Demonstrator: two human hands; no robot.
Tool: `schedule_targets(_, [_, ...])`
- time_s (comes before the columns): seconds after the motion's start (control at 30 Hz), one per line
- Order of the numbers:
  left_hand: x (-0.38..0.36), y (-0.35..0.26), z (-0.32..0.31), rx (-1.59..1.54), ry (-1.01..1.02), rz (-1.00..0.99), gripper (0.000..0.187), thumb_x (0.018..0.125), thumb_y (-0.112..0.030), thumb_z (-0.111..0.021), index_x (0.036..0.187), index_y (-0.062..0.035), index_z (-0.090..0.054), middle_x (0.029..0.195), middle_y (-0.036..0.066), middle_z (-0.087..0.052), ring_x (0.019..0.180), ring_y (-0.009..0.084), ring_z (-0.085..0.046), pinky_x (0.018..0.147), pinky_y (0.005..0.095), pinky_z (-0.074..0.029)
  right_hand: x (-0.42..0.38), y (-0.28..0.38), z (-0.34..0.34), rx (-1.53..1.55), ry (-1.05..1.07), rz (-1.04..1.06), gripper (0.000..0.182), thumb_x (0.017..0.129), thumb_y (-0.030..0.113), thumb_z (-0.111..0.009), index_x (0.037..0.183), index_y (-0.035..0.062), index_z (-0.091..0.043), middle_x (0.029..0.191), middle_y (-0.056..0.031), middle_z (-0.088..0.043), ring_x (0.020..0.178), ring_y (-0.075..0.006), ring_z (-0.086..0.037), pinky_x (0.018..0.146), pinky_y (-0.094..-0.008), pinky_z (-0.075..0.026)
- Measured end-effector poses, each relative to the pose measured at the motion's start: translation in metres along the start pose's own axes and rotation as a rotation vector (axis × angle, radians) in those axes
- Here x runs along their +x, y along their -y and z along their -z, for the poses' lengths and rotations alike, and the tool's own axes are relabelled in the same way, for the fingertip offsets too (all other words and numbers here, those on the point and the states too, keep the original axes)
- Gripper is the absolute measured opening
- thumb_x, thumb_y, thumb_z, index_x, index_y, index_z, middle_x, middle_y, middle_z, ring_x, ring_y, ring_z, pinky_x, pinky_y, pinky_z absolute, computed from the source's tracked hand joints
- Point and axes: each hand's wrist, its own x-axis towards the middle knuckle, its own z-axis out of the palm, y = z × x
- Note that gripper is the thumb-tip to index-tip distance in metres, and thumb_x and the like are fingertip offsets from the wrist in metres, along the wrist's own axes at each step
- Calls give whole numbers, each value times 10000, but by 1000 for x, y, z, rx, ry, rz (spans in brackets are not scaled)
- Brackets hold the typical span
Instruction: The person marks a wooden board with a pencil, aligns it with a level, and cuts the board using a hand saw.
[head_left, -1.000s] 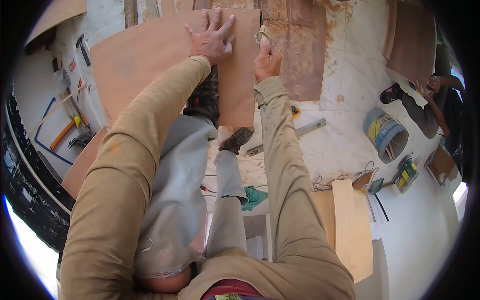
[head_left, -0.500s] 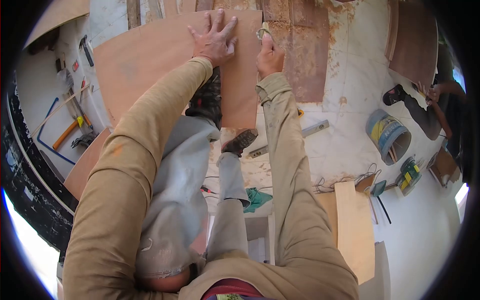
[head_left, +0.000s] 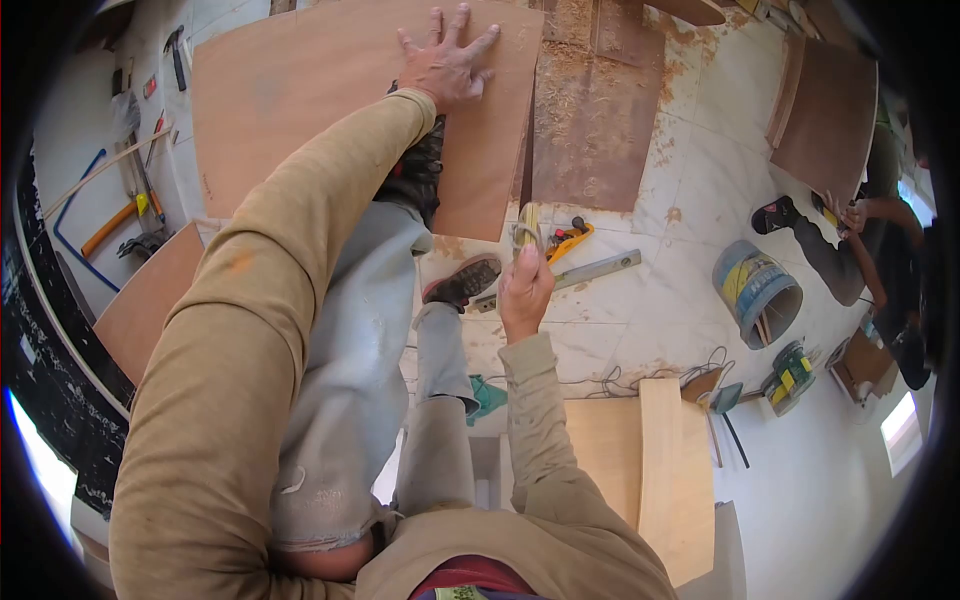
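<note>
My left hand (head_left: 443, 70) lies flat on a thin brown plywood board (head_left: 290, 95), fingers spread, near its far edge. My left foot, in a dark patterned shoe (head_left: 415, 175), also presses on the board. In my right hand (head_left: 525, 290), the fingers are wrapped round the pale yellowish handle (head_left: 530, 225) of a handsaw. Its dark, narrow blade (head_left: 526, 160) appears nearly edge-on along the board's right edge; the teeth cannot be made out. Beside it, a darker board (head_left: 585, 150) is strewn with sawdust and shavings.
An orange tool with a black knob (head_left: 570, 238) and a spirit level (head_left: 595, 272) lie on the tiled floor. Right are a bucket (head_left: 757, 295), green-yellow container (head_left: 790, 378) and another person (head_left: 850, 225). Left lie a hammer (head_left: 177, 58) and a blue-framed saw (head_left: 66, 232).
My right hand has pulled the handsaw back toward me, from the board's far edge to beyond its near edge, exposing more blade. My left hand stays flat on the board. The view has shifted slightly.
</note>
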Motion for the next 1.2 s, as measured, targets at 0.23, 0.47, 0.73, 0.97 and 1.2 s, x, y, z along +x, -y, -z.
schedule_targets(0.23, [-4,1,-5,-2,-45,-3,692,936,-491,-603,1577,-438,-347,1706,107,-188,1543,466,-179,1099,832,-190,154,36,-55,-132,-46,228,449,1071,358,-494,1068,-44,-693,728,-110,-587,669,-190,-496,638,-380,-446])
schedule_targets(0.47, [-2,-2,-1,57,-7,-11,695,931,-497,-602,1576,-441,-347,1701,105,-197,1547,451,-178,1098,834,-199,27,5,-20,-94,-69,45,417,1072,307,-473,1199,-31,-681,773,-95,-625,714,-168,-547,661,-368,-467])
schedule_targets(0.73, [1,2,0,11,-16,-7,710,925,-508,-605,1581,-419,-351,1701,104,-194,1549,447,-175,1097,836,-197,182,22,-59,-106,-78,216,439,1071,381,-488,966,-15,-647,671,-73,-557,606,-148,-460,564,-372,-390])
schedule_targets(0.97, [3,2,0,-10,-18,-12,722,909,-505,-627,1576,-413,-365,1700,113,-191,1548,455,-172,1094,840,-191,28,-7,-17,-37,-79,138,428,1078,330,-455,1199,-25,-660,714,-66,-592,655,-165,-486,618,-359,-443])
schedule_targets(1.2, [2,1,3,-10,-4,-11,721,907,-501,-628,1574,-416,-369,1703,116,-184,1551,454,-161,1099,837,-182,170,28,-55,-146,-83,269,468,1073,370,-480,1031,-49,-683,662,-65,-502,651,-142,-466,589,-353,-415])
